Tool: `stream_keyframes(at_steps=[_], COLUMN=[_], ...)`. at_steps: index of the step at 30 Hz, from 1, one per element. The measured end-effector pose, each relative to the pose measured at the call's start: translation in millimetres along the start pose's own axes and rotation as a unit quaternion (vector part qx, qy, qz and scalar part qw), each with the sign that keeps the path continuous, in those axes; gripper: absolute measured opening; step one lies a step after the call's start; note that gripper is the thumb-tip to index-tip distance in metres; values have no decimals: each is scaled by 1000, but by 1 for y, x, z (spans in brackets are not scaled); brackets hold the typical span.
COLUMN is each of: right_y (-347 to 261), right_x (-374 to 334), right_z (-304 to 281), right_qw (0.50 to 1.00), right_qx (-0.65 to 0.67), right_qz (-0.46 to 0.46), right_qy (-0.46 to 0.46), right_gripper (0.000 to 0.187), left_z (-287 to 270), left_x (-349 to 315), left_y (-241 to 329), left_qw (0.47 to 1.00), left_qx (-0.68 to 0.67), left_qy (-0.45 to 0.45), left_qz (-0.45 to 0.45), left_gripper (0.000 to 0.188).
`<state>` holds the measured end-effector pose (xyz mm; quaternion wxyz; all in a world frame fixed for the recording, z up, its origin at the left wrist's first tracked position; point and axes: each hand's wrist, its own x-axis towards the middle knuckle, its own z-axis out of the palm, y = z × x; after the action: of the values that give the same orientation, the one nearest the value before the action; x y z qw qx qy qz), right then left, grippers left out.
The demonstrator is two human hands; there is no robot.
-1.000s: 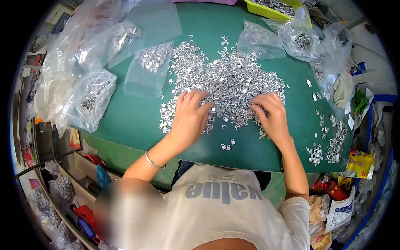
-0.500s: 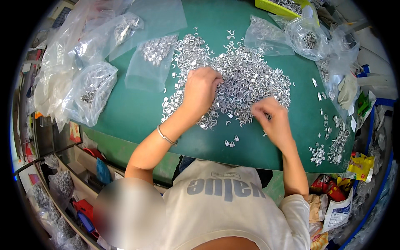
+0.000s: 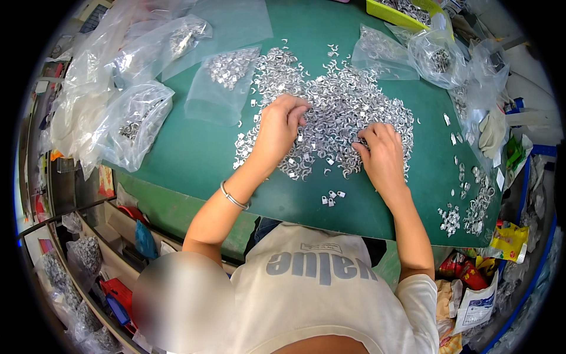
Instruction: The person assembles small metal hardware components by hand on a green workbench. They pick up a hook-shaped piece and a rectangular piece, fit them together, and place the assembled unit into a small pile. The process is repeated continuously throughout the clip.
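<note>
1. Head view: two hands are resting over one broad pile of small grey metal pieces (image 3: 336, 97) on one green table (image 3: 289, 207); its crescent-shaped and padlock-shaped pieces are lying too thick to count.
2. The left hand (image 3: 279, 127), one silvery bangle (image 3: 234, 197) circling its wrist, is resting over the pile's left half. Its fingers (image 3: 290, 101) are curling, thumb and forefinger close together; I cannot tell whether they are pinching a piece.
3. The right hand (image 3: 382, 150) is resting on the pile's right half, its fingers bending slightly spread and its thumb standing apart from the forefinger.
4. Four padlock-shaped pieces (image 3: 331, 202) are lying grouped between the pile and the near edge.
5. Left of the pile, three clear bags are holding metal pieces: one flat bag (image 3: 212, 109), one bunched bag (image 3: 152, 135) and one upper bag (image 3: 162, 56).
6. Beyond the right hand, one flat pouch (image 3: 389, 71) and one rounded bag (image 3: 421, 52) are lying near one yellow-green basket (image 3: 386, 15).
7. Two small clusters of metal parts (image 3: 449, 219) are lying near the right edge; one whitish glove (image 3: 490, 134) is lying above them.
</note>
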<state>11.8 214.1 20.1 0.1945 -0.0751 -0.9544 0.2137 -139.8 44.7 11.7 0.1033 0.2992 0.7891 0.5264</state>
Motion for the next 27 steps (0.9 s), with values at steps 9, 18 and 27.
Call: stream_keyframes(at_steps=[9, 18, 27], right_y=[9, -12, 1], right_x=[-1, -35, -28], right_z=[5, -23, -22], right_qw=[997, 971, 982], right_qx=[-60, 206, 128], right_qz=[-53, 104, 131], right_qy=[6, -63, -48], right_gripper=[7, 10, 6], left_z=[17, 33, 15], left_x=[-69, -116, -20], left_y=[30, 14, 7], left_qw=[982, 957, 970], left_qx=[-33, 0, 175], left_qy=[-150, -194, -28], left_qz=[111, 217, 169], left_gripper=[24, 33, 22])
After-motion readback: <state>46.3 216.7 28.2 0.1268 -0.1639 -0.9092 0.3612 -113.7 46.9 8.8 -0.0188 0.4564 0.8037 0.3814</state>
